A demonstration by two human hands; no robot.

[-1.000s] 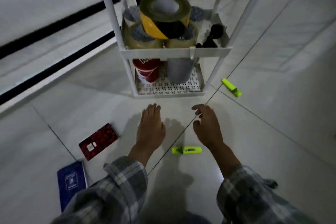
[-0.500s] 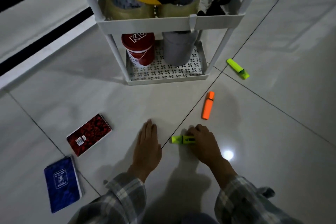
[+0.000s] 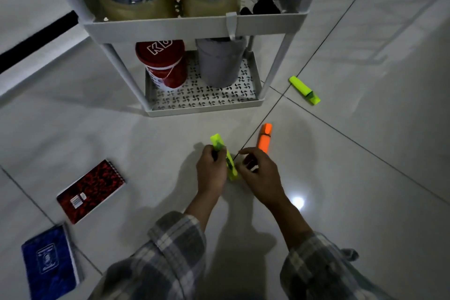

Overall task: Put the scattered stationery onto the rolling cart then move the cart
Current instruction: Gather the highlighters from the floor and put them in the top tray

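Observation:
My left hand (image 3: 211, 170) is shut on a yellow-green highlighter (image 3: 218, 143), held just above the floor with its tip pointing at the white rolling cart (image 3: 170, 28). Close beside its lower end is my right hand (image 3: 261, 175), with its fingers loosely apart. An orange highlighter (image 3: 264, 139) lies on the tiles just beyond my right hand. Another green highlighter (image 3: 304, 90) lies to the right of the cart. On the floor at the left are a red spiral notebook (image 3: 91, 190) and a blue notebook (image 3: 50, 260).
The cart's upper tray holds several tape rolls (image 3: 136, 5) and dark clips (image 3: 270, 0). A red tub (image 3: 163, 66) and a grey container (image 3: 220, 63) stand on its lower shelf (image 3: 202, 107). A black-striped wall base (image 3: 36, 36) runs behind at the left.
My right hand lifted the green highlighter off the floor, and my left hand rose from the tiles and closed on it. The view has moved nearer the cart.

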